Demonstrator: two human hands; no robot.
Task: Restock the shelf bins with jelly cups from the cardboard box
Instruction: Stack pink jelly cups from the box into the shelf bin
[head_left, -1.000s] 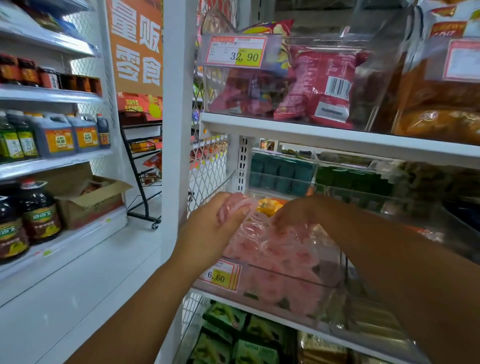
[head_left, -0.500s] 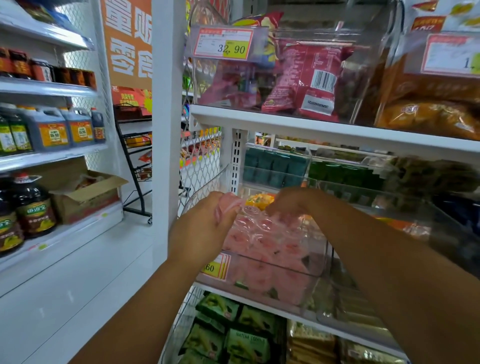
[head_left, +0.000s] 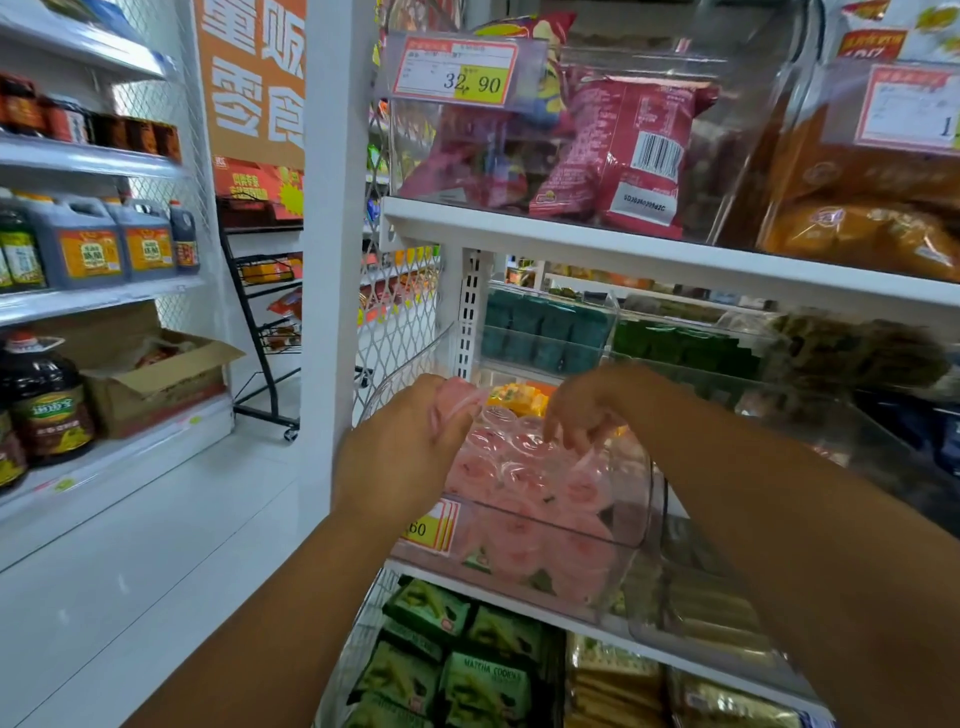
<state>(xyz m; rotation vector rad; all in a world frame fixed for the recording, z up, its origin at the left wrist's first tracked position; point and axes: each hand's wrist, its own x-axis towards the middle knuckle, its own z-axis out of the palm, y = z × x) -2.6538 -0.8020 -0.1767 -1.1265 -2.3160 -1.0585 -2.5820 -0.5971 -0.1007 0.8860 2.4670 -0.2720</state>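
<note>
Two hands hang over one clear bin (head_left: 647, 499) on the middle shelf, and the coming move turns on how the held cup lies relative to that bin. The left hand (head_left: 405, 457) reaches in from 7 o'clock, its fingers curled round a pink jelly cup (head_left: 457, 400) that pokes out past the fingertips toward 1 o'clock. That cup sits above the bin's left rear corner, just over the heap and not yet set down. The heap of jelly cups (head_left: 509, 467) fills the bin from the front wall at 6 o'clock up to the back at 12 o'clock, which is the bin's long axis, so any free room looks to be on top toward the rear. The right hand (head_left: 587, 410) enters from 4 o'clock with its fingers bent and pointing down to 6 o'clock, the tips in among the top cups. Whether they pinch one or merely press on the pile cannot be told. Of the two, the left hand is nearer the rear left gap, so I judge it only needs to tip the cup down toward 3 o'clock and let go. The risk is a cup rolling over the low front wall by the price label (head_left: 428, 527). An open cardboard box (head_left: 156, 379) sits well apart on a low shelf at 9 o'clock, though whether it is the supply box is unclear
</note>
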